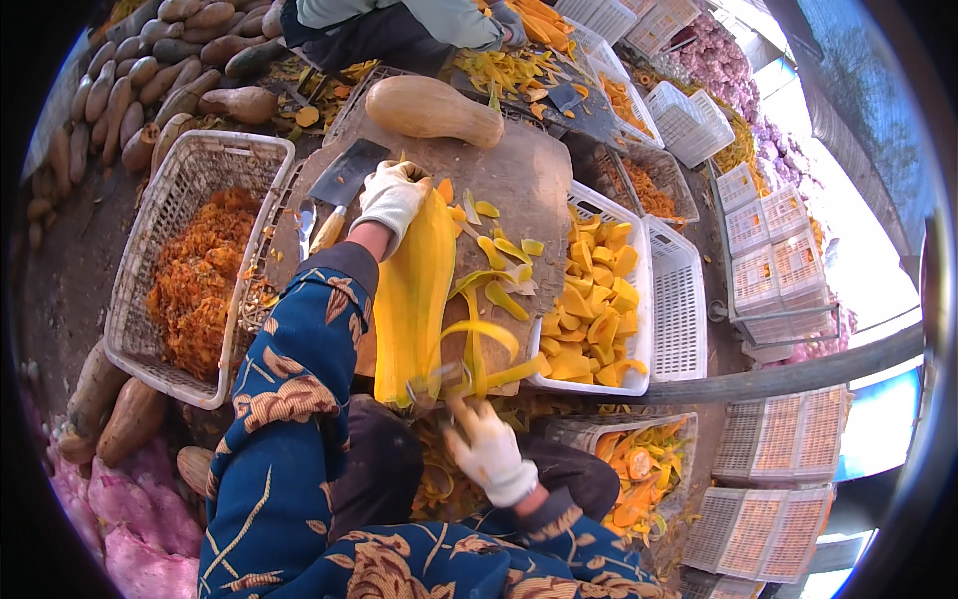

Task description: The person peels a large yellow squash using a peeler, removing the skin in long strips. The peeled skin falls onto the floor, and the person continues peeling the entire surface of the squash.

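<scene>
My left hand [393, 196], in a white glove, grips the far end of a long peeled yellow squash [415, 292] lying on a wooden board [524, 180]. Near the squash's close end, my gloved right hand [485, 449] holds a metal peeler [441, 383], blurred, with a long strip of peel [516, 367] beside it. Cut peel pieces [501, 262] lie right of the squash. A cleaver [348, 176] and a metal spoon [307, 224] rest left of my left hand. An unpeeled squash [434, 111] lies across the board's far side.
A crate [123, 299] with orange pulp stands left. On the right are a white crate [644, 299] of yellow chunks and a peel-filled crate [692, 449]. A metal bar [786, 367] crosses at right. A co-worker [404, 30] sits beyond; whole squashes [243, 105] are piled far left.
</scene>
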{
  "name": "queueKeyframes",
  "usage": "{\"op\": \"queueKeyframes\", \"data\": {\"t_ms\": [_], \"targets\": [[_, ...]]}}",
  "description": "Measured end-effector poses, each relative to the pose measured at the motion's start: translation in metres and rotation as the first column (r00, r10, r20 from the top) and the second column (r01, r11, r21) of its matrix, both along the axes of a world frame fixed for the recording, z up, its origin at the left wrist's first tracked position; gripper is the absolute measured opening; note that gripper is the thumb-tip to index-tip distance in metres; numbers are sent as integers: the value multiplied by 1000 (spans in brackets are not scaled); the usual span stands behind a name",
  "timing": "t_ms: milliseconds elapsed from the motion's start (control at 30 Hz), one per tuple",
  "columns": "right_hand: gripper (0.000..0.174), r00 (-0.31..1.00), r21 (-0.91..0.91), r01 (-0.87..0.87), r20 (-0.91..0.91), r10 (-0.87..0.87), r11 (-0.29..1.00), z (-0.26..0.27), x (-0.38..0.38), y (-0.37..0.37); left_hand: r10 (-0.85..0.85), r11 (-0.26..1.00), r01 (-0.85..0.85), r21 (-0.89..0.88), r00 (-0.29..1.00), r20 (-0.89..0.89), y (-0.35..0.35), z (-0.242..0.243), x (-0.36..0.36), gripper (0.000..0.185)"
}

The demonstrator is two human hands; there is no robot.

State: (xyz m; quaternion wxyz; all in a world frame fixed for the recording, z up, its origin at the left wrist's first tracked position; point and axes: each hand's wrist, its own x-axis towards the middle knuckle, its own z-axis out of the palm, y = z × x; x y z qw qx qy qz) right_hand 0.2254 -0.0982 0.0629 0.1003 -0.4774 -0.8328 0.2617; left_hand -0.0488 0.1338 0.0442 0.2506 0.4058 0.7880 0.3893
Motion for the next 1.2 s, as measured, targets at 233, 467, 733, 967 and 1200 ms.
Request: {"op": "queueKeyframes", "data": {"t_ms": [233, 467, 733, 967, 1200], "targets": [[44, 999, 113, -30, -39, 34, 993, 20, 17, -8, -20, 1000, 19, -20, 1000, -16, 2, -3, -1, 27], [43, 994, 300, -54, -78, 81, 952, 16, -68, 103, -29, 999, 29, -24, 1000, -5, 1, -1, -1, 27], [47, 993, 328, -112, 17, 113, 938, -1, -78, 101, -37, 999, 36, -25, 998, -42, 0, 2, 1, 26], [48, 994, 127, -95, 57, 89, 987, 3, -21, 1, 0, 1000, 1, 1, 995, -99, -5, 6, 8, 27], [52, 999, 108, -33, -5, 33, 994, 6, 2, -23, 106, 994, -105, 38, 994, -25, -12, -1, -2, 28]]}}
